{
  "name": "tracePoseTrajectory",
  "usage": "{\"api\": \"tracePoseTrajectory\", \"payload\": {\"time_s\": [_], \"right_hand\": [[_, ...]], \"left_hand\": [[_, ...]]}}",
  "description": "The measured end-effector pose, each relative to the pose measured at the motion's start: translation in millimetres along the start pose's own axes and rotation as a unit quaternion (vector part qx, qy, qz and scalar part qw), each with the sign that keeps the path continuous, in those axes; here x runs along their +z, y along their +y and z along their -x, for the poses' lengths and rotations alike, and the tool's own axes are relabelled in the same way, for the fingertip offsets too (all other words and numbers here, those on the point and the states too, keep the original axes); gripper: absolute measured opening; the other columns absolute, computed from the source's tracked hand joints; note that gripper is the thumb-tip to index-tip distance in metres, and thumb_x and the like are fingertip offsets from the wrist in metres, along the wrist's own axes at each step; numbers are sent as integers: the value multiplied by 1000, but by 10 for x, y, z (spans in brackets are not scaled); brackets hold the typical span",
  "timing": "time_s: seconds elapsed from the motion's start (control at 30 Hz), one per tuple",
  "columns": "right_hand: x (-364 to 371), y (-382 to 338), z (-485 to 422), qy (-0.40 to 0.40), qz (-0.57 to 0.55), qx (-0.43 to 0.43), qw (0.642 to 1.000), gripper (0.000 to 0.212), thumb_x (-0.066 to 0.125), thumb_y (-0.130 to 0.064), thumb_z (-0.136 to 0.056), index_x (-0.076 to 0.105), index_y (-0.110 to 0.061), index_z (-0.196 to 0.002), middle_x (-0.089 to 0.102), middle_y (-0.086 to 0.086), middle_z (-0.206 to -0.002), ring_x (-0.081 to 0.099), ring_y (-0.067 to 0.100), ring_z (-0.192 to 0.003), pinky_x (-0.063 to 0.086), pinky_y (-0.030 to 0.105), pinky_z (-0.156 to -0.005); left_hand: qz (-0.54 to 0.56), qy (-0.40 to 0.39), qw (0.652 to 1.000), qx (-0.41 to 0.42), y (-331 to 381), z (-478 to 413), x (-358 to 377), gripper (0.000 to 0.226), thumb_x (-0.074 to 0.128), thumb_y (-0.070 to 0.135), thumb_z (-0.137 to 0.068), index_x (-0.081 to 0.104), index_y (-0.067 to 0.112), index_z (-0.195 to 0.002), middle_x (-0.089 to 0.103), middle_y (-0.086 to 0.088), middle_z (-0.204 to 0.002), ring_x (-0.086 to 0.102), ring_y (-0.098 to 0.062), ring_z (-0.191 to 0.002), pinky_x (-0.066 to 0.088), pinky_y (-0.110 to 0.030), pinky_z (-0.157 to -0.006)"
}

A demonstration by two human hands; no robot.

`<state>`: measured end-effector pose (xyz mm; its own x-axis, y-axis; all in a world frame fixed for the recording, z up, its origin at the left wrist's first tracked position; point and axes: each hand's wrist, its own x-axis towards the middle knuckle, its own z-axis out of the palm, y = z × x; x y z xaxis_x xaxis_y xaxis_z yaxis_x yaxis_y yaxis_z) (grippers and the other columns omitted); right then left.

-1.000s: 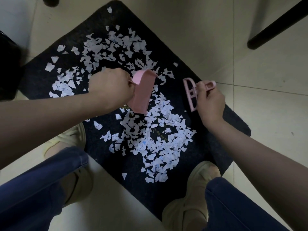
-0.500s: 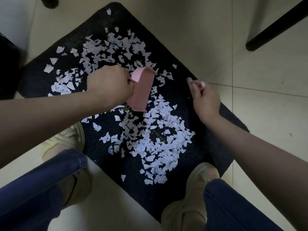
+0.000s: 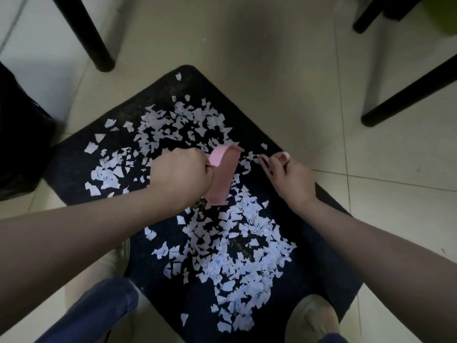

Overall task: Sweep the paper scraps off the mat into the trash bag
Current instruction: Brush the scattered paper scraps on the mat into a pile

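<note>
A black mat [image 3: 309,280] lies on the tiled floor, strewn with several white paper scraps [image 3: 237,246]. My left hand [image 3: 181,178] grips the handle of a pink dustpan [image 3: 222,174], which stands tilted on the mat's middle among the scraps. My right hand [image 3: 288,175] holds a small pink brush [image 3: 265,163] low on the mat just right of the dustpan; most of the brush is hidden by my fingers. A black trash bag [image 3: 19,144] sits at the left edge, beside the mat.
Black furniture legs stand at top left [image 3: 86,33] and at the right [image 3: 408,95]. My two shoes [image 3: 314,318] and blue trouser legs [image 3: 99,310] are at the mat's near edge. Pale floor tiles [image 3: 247,45] lie beyond the mat.
My right hand has carried the brush left toward the dustpan and turned it edge-on, so it is mostly hidden. The camera has tilted up. The left hand and dustpan have stayed in place.
</note>
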<state>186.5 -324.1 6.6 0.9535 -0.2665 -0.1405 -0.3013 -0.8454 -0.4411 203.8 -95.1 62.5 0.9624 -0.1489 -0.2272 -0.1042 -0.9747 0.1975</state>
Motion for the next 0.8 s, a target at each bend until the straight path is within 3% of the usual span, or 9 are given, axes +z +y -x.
{"api": "tracePoseTrajectory", "payload": {"time_s": [0.1,0.17,0.23,0.3,0.37,0.47,0.57,0.67,0.8], "right_hand": [[-47,-135,-178,87,19,38,995,44,34,-38,-102,62,-6,-90,67,17,-80,63,37,-80,29,30,-59],[-92,-140,-333,132,21,87,987,37,35,-36,-102,61,-9,-101,68,19,-94,62,38,-90,34,34,-65],[-72,-83,-419,113,23,120,986,33,38,-38,-101,61,-13,-103,69,17,-99,62,38,-95,40,36,-73],[24,-30,-379,73,1,109,991,35,41,-43,-100,61,-14,-100,69,14,-95,63,35,-93,44,36,-77],[119,0,-264,40,-31,41,998,36,44,-46,-99,64,-16,-97,68,4,-85,63,28,-82,47,34,-71],[112,6,-187,17,-68,1,998,35,45,-38,-100,67,-13,-89,59,0,-66,55,20,-64,36,29,-58],[-1,-23,-268,84,-124,37,988,37,45,-32,-101,65,-6,-85,57,6,-65,48,19,-58,26,28,-55],[-81,-68,-385,132,-116,55,983,28,48,-29,-100,67,-10,-92,68,10,-81,55,22,-70,24,25,-56],[19,-28,-428,-2,-126,19,992,25,54,-44,-96,70,-25,-97,71,-5,-92,63,15,-87,44,25,-69]], "left_hand": [[-5,2,1000,0,26,-18,-10,27,45,32,-90,71,24,-94,58,3,-63,56,-17,-54,35,-20,-43],[-7,8,1000,-2,32,-30,-12,28,45,31,-90,71,25,-94,57,3,-62,56,-18,-54,36,-21,-43],[-9,12,1000,1,28,-44,-9,27,45,31,-90,71,26,-95,59,3,-63,56,-17,-54,37,-20,-43],[-6,8,1000,4,3,-48,1,27,44,32,-91,71,27,-96,60,5,-63,57,-16,-54,36,-20,-42],[-2,5,1000,4,-37,-56,7,28,43,32,-90,70,28,-97,62,5,-64,57,-15,-54,37,-20,-42],[-3,6,1000,-12,-113,-60,11,28,44,34,-90,71,28,-95,63,5,-64,58,-15,-54,41,-20,-44],[13,6,999,-33,-173,-76,13,28,45,33,-88,71,31,-97,63,5,-63,59,-17,-56,44,-21,-47],[15,2,999,-38,-189,-101,20,28,45,31,-87,71,32,-98,62,4,-64,60,-18,-58,39,-20,-45],[11,7,999,-32,-181,-112,35,29,45,31,-87,71,33,-98,63,3,-67,61,-21,-61,38,-20,-46]]}}
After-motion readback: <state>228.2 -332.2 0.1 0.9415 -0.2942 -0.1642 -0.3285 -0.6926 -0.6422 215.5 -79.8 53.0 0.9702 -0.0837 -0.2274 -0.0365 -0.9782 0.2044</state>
